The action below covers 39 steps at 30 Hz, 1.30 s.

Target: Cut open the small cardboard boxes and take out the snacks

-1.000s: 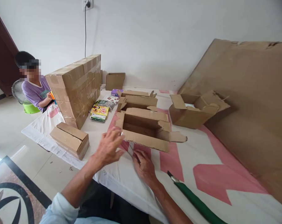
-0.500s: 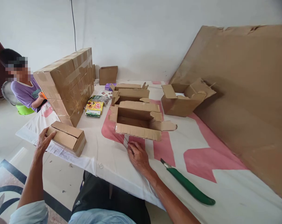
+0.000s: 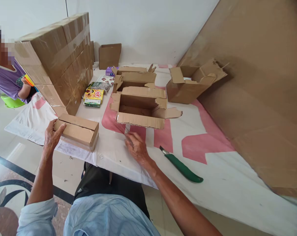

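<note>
At the table's left front edge, my left hand grips the left end of a small closed cardboard box, thumb on top of its flaps and fingers over the far end. My right hand holds nothing; its fingers are loosely bent and a little apart, low over the cloth in front of an open cardboard box with torn flaps. To the right of that hand lies a green-handled utility knife, its blade out and pointing away to the left.
Taped cartons stand stacked at the left, beside a person in a purple top. Small packets lie right of the stack. Another open box stands near a large leaning cardboard sheet.
The view has tipped down and shifted. My left hand has drawn the small box to the right along the table edge, turning it slightly. My right hand stays near the open box.
</note>
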Each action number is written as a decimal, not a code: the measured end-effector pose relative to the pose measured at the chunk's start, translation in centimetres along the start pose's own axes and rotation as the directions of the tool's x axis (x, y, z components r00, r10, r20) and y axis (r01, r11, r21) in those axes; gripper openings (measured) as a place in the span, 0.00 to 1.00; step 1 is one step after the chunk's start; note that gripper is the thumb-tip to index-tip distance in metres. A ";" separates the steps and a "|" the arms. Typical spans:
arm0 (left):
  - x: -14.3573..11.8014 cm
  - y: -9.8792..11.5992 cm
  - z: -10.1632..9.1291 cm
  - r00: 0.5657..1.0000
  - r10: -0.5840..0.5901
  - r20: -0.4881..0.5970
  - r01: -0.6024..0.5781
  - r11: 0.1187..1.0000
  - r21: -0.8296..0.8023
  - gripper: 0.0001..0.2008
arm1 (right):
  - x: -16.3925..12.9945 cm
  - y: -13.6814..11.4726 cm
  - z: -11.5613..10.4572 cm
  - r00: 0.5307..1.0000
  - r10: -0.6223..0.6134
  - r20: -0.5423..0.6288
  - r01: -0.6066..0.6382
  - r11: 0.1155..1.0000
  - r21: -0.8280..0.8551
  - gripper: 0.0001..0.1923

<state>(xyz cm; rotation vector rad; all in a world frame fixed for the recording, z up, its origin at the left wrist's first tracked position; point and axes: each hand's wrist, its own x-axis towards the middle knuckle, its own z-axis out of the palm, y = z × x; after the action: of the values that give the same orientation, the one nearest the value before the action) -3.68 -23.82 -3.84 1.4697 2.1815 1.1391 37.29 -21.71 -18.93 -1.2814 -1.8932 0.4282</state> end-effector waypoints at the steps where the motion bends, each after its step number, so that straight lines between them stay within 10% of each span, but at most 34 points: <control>1: 0.2 -0.1 0.1 1.000 0.008 -0.006 -0.008 1.000 0.004 0.37 | -0.4 -1.5 0.1 0.999 -0.030 0.044 0.029 0.999 0.025 0.16; 8: -0.7 0.0 -0.2 1.000 -0.001 -0.014 0.002 0.995 0.098 0.35 | -3.5 -10.1 3.4 0.897 -0.216 0.385 0.243 0.970 -0.023 0.11; 22: -3.9 0.0 -0.5 0.973 0.175 -0.151 -0.141 0.967 0.214 0.31 | -4.3 -9.4 5.0 0.943 -0.146 0.300 0.131 0.989 0.072 0.12; 28: -8.5 3.4 -0.3 0.897 0.346 -0.274 -0.291 0.931 0.222 0.11 | -3.6 -9.3 4.6 0.961 0.015 0.278 -0.095 0.955 0.279 0.12; 33: -13.2 4.6 3.0 0.961 0.240 0.138 -0.227 0.968 -0.106 0.08 | -2.8 -9.9 3.4 0.914 0.132 0.383 -0.309 0.838 0.450 0.17; 39: -15.2 4.0 7.6 0.863 -0.043 0.504 0.211 0.936 -0.281 0.19 | -2.6 -11.9 1.5 0.841 0.158 0.517 -0.462 0.705 0.537 0.18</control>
<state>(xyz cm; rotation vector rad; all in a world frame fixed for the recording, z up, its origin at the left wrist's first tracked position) 10.33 -32.96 -8.75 1.2705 1.6221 0.9007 29.17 -28.90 -13.22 -1.0682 -1.5990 1.5367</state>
